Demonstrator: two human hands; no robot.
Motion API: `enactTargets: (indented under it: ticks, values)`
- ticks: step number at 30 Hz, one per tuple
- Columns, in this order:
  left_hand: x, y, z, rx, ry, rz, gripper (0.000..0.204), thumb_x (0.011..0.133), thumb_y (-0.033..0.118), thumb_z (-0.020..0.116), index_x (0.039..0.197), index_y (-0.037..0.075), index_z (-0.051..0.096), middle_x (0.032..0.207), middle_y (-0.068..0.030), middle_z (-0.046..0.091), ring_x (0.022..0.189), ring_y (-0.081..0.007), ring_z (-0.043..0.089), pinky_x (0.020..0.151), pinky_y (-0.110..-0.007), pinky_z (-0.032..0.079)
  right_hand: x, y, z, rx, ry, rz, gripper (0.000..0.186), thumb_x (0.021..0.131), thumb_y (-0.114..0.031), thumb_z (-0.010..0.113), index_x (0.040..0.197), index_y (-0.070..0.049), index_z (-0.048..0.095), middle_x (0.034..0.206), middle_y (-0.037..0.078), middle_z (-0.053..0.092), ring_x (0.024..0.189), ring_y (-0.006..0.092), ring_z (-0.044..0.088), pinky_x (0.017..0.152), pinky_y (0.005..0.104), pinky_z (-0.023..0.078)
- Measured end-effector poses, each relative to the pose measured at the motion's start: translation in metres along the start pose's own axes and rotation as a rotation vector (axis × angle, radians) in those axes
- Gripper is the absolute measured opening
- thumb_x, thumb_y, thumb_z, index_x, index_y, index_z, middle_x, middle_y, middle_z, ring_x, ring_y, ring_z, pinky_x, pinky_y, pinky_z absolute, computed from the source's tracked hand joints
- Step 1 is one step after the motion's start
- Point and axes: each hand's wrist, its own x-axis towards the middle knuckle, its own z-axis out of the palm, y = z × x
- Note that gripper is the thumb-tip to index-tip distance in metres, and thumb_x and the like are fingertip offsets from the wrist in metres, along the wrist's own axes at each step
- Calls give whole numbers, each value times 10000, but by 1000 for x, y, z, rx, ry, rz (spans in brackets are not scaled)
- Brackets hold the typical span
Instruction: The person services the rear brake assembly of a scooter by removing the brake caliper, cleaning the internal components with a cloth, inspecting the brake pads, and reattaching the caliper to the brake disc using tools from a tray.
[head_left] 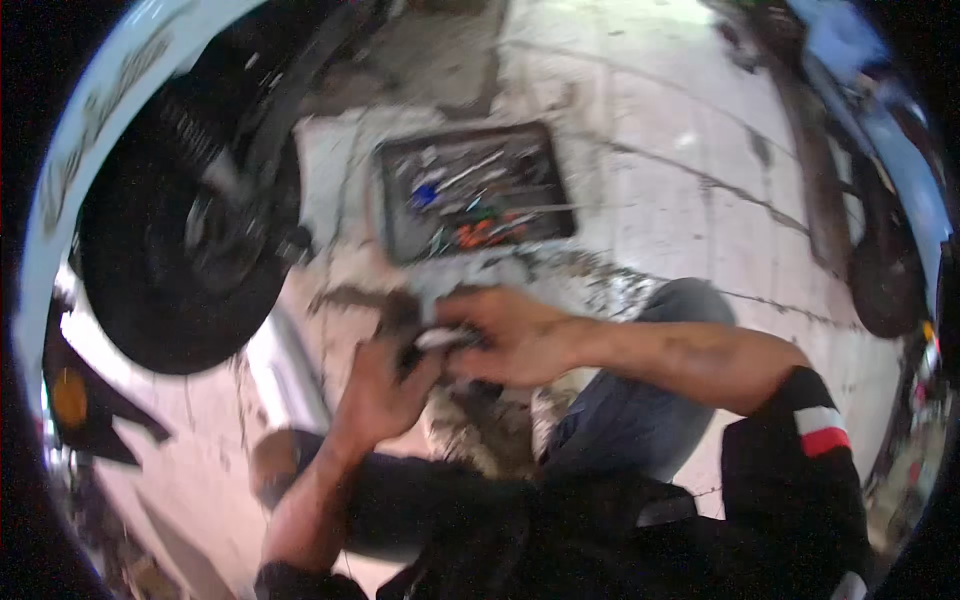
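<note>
My left hand (385, 395) and my right hand (505, 335) meet in front of my body, low above the floor. Between them is a small dark object with a pale, shiny piece (440, 338); blur and my fingers hide its kind. The fingers of both hands are closed around it, the right ones reaching over from the side. Just beyond lies a black tray (381, 190) of hand tools, among them a long silver tool (470, 172), a blue piece (425, 194) and orange handles (478, 234).
At left stands a light blue scooter (65, 170) with a black wheel (125, 270). A silver tube (285, 365) is beside it. Another vehicle's dark wheel (885, 270) is at the right edge. Dark stains and debris mark the pale tiled floor (660, 130). My bent knees flank my hands.
</note>
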Motion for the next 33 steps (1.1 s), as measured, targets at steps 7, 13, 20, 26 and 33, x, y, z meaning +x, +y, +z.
enactTargets:
  ticks: [7, 13, 20, 26, 33]
  values:
    - [28, 7, 15, 545, 242, 724, 96, 865, 32, 559, 897, -37, 619, 717, -210, 569, 722, -410, 596, 677, -508, 409, -9, 0, -5, -9, 77, 101, 373, 835, -173, 678, 1145, 28, 626, 1086, 243, 542, 1014, 420, 607, 855, 464, 516]
    - [32, 20, -2, 536, 196, 687, 223, 856, 121, 510, 900, -23, 675, 857, -208, 689, 768, -394, 653, 738, -452, 465, -11, -17, -10, -281, 147, -234, 298, 857, -173, 700, 1045, 33, 594, 1113, 211, 494, 923, 411, 631, 763, 467, 553]
    - [27, 21, -15, 376, 278, 675, 291, 935, 185, 476, 1017, -42, 638, 866, -183, 666, 716, -355, 626, 703, -428, 450, -9, -12, -5, -391, 160, -316, 235, 862, -178, 698, 953, 18, 605, 1113, 197, 525, 777, 358, 663, 673, 445, 581]
    - [20, -20, -27, 511, 197, 314, 399, 1010, 237, 433, 1221, -78, 556, 1126, -212, 624, 974, -245, 607, 757, -389, 468, -11, -22, -5, -392, 259, -348, 275, 849, -167, 717, 1017, 29, 622, 1140, 192, 534, 832, 357, 667, 716, 432, 586]
    - [47, -1, 7, -628, 184, 88, 506, 972, 269, 648, 1310, -67, 477, 1248, -157, 566, 1165, -278, 576, 975, -438, 513, 10, 4, -12, -350, 428, -341, 401, 839, -200, 743, 1122, 54, 619, 1220, 246, 490, 1008, 427, 614, 940, 459, 512]
